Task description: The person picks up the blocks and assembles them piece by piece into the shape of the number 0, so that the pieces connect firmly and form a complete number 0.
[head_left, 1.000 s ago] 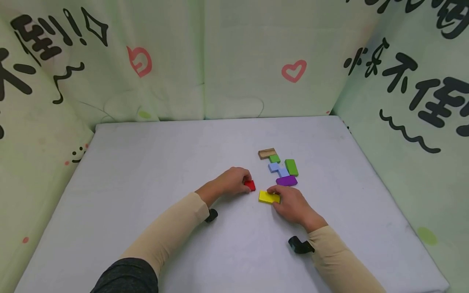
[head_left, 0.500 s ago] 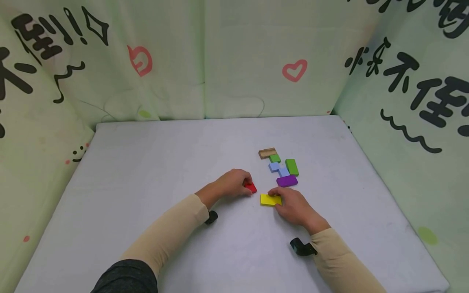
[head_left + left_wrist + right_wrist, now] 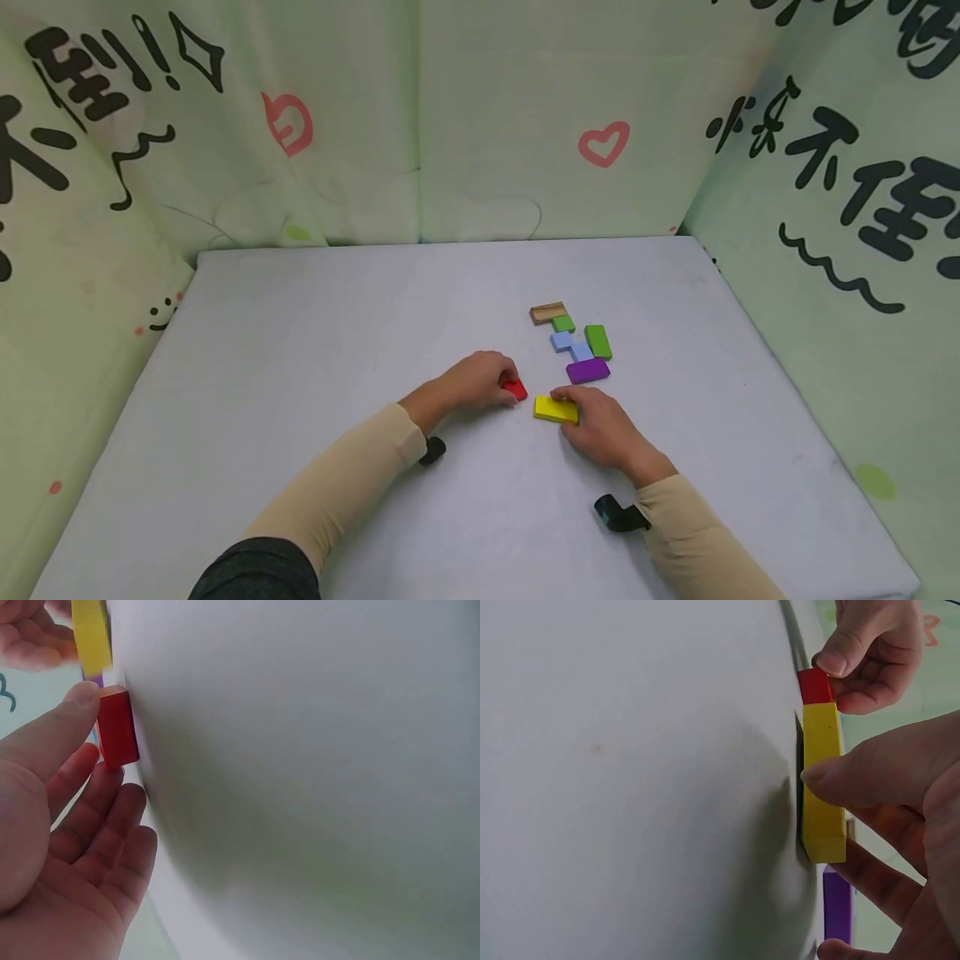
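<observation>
My left hand point(image 3: 478, 380) pinches a small red block point(image 3: 515, 389) between thumb and fingers; its side face shows in the left wrist view. To the right, my right hand point(image 3: 602, 427) holds a longer yellow block point(image 3: 555, 409), with the thumb on its near side, as the right wrist view shows. In the head view a narrow gap separates the red and yellow blocks. Just beyond the yellow block lies a purple block point(image 3: 588, 371), touched by neither hand.
Behind the purple block lie a light-blue stepped block point(image 3: 572, 346), a large green block point(image 3: 597, 342), a small green block point(image 3: 562, 323) and a brown wooden block point(image 3: 548, 313). A white-covered table point(image 3: 315, 333) carries everything, with printed curtains point(image 3: 487, 125) around it.
Both hands have shifted slightly toward me with their blocks. The yellow block also moved a little right, and the red block turned slightly. The other blocks stay put.
</observation>
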A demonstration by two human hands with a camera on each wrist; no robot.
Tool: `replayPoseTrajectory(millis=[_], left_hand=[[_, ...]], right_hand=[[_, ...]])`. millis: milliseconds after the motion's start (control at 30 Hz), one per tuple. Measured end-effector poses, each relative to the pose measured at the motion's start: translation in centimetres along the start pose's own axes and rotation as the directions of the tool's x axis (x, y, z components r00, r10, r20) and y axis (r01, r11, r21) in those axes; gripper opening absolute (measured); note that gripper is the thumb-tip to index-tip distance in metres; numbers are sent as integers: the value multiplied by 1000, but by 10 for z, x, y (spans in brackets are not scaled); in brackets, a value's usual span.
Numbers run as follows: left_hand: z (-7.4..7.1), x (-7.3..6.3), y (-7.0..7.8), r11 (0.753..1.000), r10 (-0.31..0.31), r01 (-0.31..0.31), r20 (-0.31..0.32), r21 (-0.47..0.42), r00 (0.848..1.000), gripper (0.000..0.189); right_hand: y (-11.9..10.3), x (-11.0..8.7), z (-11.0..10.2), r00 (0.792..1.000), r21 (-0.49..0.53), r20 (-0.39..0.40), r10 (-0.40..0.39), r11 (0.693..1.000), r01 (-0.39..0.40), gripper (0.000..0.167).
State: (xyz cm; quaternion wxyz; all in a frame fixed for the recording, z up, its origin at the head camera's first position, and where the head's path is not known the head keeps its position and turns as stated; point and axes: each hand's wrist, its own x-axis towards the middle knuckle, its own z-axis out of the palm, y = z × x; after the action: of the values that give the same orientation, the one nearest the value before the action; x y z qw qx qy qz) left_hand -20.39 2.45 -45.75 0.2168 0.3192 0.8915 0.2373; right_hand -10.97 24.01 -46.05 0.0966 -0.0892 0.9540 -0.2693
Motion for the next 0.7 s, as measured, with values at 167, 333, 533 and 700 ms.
replayPoseTrajectory(millis=[167,333,533,700], left_hand=[[1,-3,1,1000,6,-6,-9,1,1000,33],[1,-4,0,1000,10,-10,-8,12,1000,32],[1,-5,0,1000,11,-11,-1,15,1000,30],[1,-5,0,1000,7,-7,2,8,1000,31]], right_hand=[[0,-2,3,999,15,-50,10,1000,-10,46],[0,-1,2,997,-15,-78,7,1000,-9,38],[2,0,1,998,-18,-57,-9,1000,8,34],[1,0,-1,999,-11,-32,-22,1000,21,33]])
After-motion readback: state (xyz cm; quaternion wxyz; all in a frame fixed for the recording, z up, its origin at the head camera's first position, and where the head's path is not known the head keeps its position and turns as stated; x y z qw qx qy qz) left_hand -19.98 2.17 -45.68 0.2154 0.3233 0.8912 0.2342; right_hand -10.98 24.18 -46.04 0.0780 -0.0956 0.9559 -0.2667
